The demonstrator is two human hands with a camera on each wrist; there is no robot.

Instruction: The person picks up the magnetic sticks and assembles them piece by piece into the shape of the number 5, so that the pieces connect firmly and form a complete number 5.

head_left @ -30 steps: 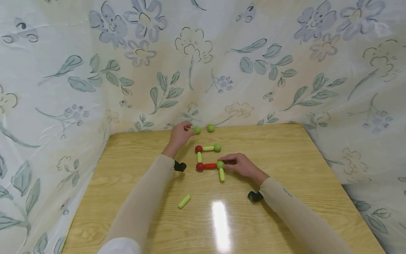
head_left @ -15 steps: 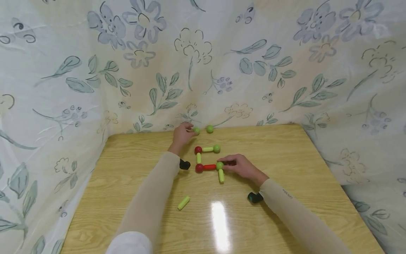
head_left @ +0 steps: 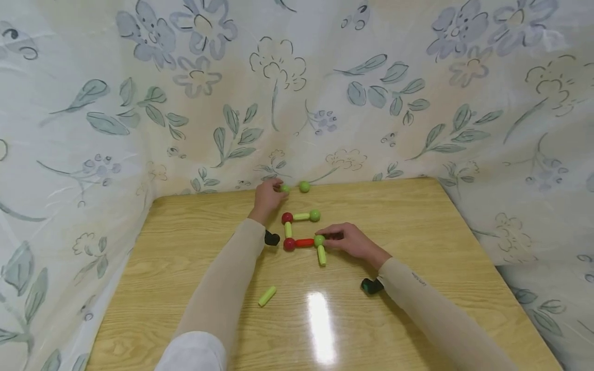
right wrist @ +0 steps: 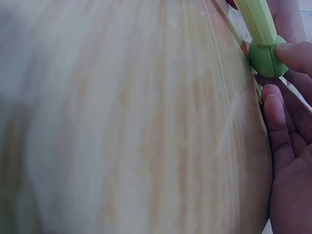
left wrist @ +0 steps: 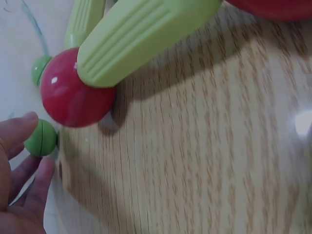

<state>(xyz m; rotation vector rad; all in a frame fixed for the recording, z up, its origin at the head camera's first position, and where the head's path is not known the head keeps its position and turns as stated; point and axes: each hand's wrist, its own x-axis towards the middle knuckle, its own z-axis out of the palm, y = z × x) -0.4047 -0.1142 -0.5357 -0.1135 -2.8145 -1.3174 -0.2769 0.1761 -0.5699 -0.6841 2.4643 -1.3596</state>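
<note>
At the back of the table my left hand (head_left: pixel 269 198) pinches a loose green ball (left wrist: pixel 41 138) between thumb and fingers. A second loose green ball (head_left: pixel 304 186) lies just right of it. In the middle is a joined frame of balls and rods: a red ball (head_left: pixel 287 218) with a yellow-green rod (head_left: pixel 301 216) to a green ball (head_left: pixel 315 215), another yellow-green rod (head_left: pixel 289 230) to the nearer red ball (head_left: pixel 289 243), then a red rod (head_left: pixel 304 242). My right hand (head_left: pixel 355 242) pinches the green corner ball (right wrist: pixel 265 61), from which a yellow-green rod (head_left: pixel 322 255) points toward me.
A loose yellow-green rod (head_left: pixel 267 296) lies on the wooden table (head_left: pixel 394 330), nearer to me than the frame. Dark wrist cameras (head_left: pixel 371 286) sit beside both wrists. A flowered cloth (head_left: pixel 297 103) hangs behind the table's far edge and at both sides.
My left hand has moved slightly right and closer round the loose green ball. The right hand stays on the corner ball. The head view has shifted a little.
</note>
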